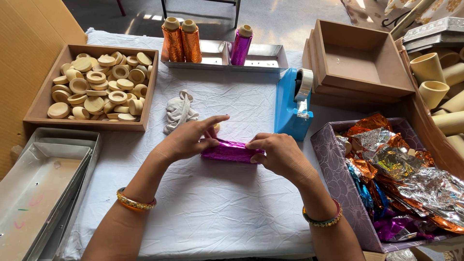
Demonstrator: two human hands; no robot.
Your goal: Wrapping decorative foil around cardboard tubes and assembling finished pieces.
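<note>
A short cylinder wrapped in shiny purple foil (228,151) lies on its side on the white tablecloth (212,212) in the middle of the table. My left hand (189,138) holds its left end, fingers partly spread over the foil. My right hand (278,152) grips the right end, fingers curled around it. A bit of pale wood shows behind the left hand's fingers.
A wooden tray of round wooden caps (96,87) sits at back left, metal trays (43,188) at front left. A crumpled white cloth (180,111), a blue tape dispenser (292,104), foil-wrapped spools (182,39), empty wooden boxes (360,58) and a box of foil sheets (396,174) surround the hands.
</note>
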